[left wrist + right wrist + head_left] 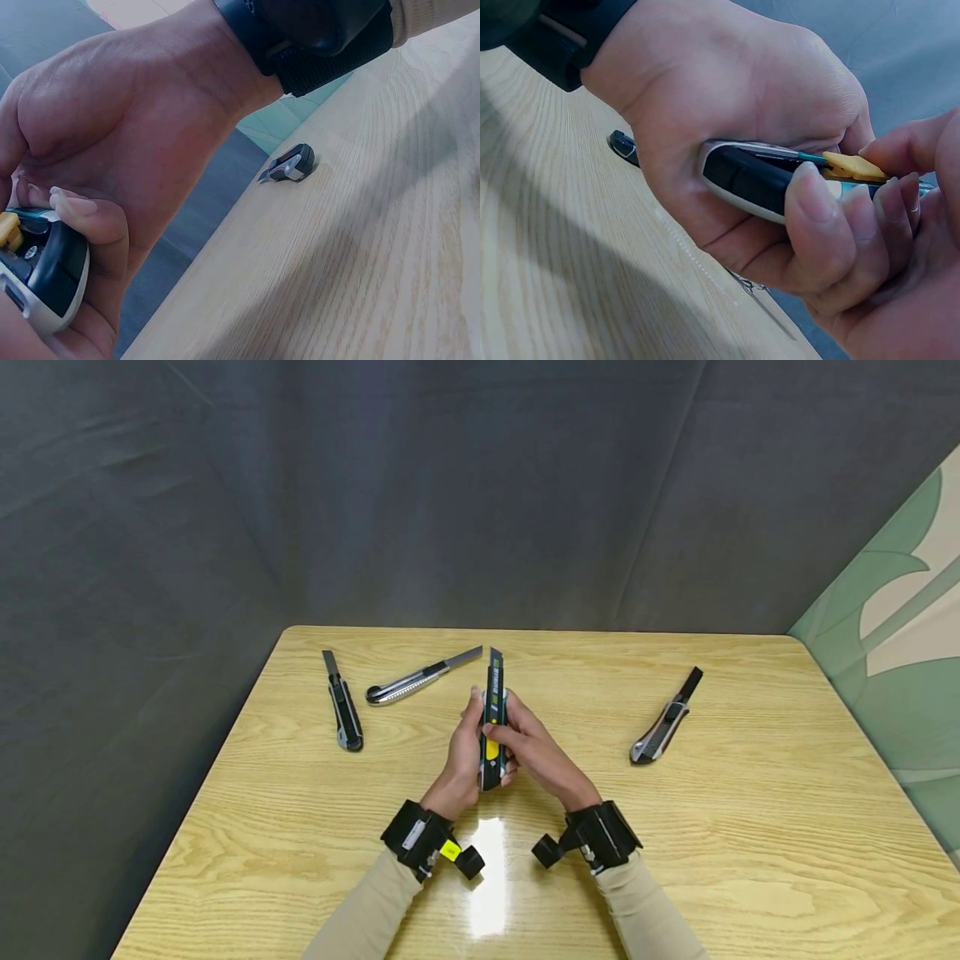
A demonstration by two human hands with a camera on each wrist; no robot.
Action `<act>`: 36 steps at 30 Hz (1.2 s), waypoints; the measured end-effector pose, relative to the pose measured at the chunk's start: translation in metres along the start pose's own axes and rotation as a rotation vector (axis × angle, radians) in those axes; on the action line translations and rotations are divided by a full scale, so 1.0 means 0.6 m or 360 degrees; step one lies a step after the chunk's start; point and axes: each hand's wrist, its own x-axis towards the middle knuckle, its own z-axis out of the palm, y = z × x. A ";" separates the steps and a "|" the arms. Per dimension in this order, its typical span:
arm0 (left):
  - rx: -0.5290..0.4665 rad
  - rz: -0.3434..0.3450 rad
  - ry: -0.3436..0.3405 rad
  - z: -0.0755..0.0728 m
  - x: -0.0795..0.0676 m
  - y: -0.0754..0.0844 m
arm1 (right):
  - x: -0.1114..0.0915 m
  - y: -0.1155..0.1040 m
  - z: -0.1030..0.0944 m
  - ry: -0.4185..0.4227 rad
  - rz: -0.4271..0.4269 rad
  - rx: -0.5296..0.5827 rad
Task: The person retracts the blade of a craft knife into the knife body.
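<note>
Left hand [461, 758] and right hand [546, 756] both grasping the cutter [494, 697], mid-table, blade to 12. Wood-grain table [750, 827], glare patch [489, 877] at 6. Dark drape [480, 510] 9–12; green leaf-patterned panel [911, 702] at 3.

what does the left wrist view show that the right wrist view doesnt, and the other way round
Only the left wrist view shows the black-and-silver cutter lying on the table, and the green patterned panel.

Only the right wrist view shows the black cutter, mostly hidden, and part of the silver cutter.

Both show the held cutter, its yellow slider, the left grip and right grip on it, the wooden table and the grey curtain.
</note>
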 end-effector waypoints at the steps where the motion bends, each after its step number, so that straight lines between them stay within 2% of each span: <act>1: -0.0002 0.0000 -0.0002 0.000 0.000 0.000 | 0.000 0.001 -0.001 -0.0004 -0.0003 -0.0004; 22: 0.0005 0.0007 0.0032 0.000 0.002 -0.002 | 0.000 0.006 -0.003 -0.0043 -0.0040 -0.0013; 36: -0.0002 0.0002 0.0008 0.000 0.001 -0.001 | -0.001 0.007 -0.005 -0.0023 -0.0013 -0.0050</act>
